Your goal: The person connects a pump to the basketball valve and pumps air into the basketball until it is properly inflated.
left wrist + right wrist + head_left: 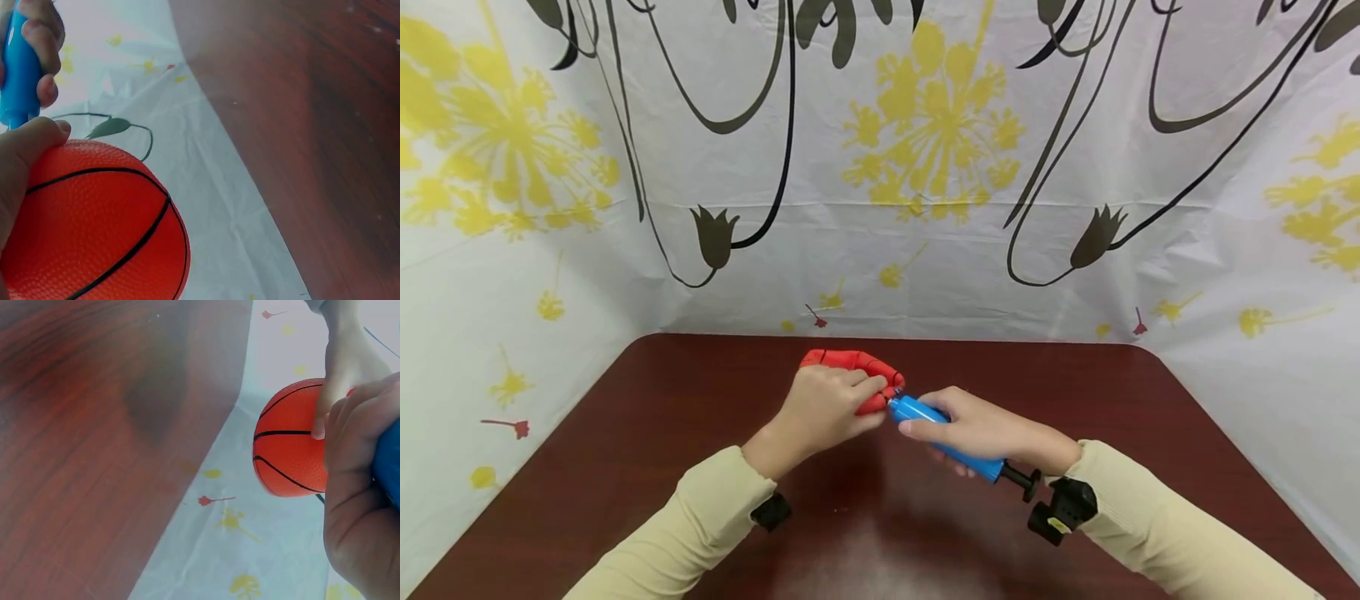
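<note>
My left hand grips a small red-orange toy basketball with black seam lines, its top looking dented in the head view. In the left wrist view the ball fills the lower left, thumb along its upper edge. My right hand wraps around the barrel of a blue hand pump, whose black handle sticks out toward my right wrist. The pump's front end meets the ball beside my left fingers. From the right wrist, the ball shows beyond my right hand.
Both hands are above a dark red-brown wooden table with rounded far corners. Behind it hangs a white cloth printed with yellow flowers and dark stems. A black camera is strapped at the right wrist, another at the left.
</note>
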